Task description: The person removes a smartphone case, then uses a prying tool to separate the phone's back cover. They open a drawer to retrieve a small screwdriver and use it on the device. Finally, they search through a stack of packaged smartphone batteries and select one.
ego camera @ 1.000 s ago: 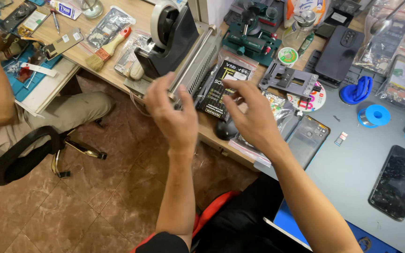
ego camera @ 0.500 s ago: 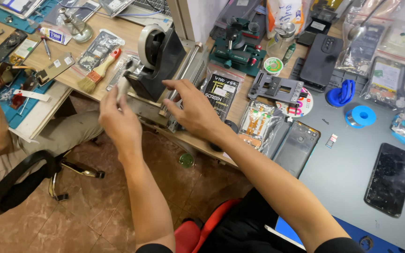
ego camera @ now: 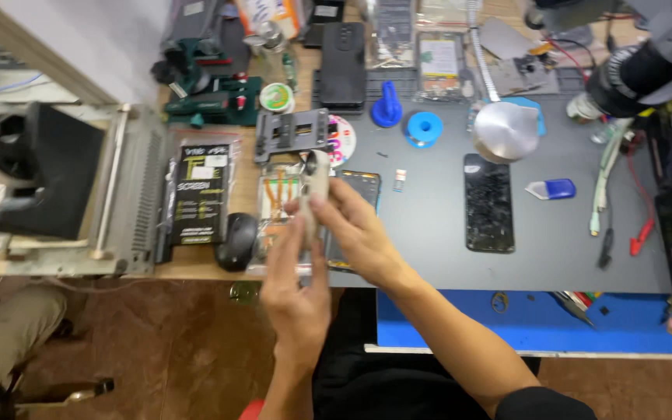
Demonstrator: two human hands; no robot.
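Your left hand (ego camera: 299,292) and right hand (ego camera: 355,229) meet over the front edge of the desk, both closed around a slim, pale beige tool (ego camera: 313,190) with a smooth rounded tip that sticks up between your fingers; motion blur hides its finer shape. Just under your hands lie a clear crinkled plastic packet (ego camera: 278,194) and a dark flat phone (ego camera: 355,190). Left of your left hand sit a glossy black mouse (ego camera: 236,241) and a black printed package (ego camera: 200,193). Right of your right hand, on the smooth grey mat (ego camera: 429,233), lies a phone with a cracked black screen (ego camera: 488,204), well apart from your fingers. Beyond your hands stand a grey metal jig (ego camera: 293,132) and a blue spool (ego camera: 423,128).
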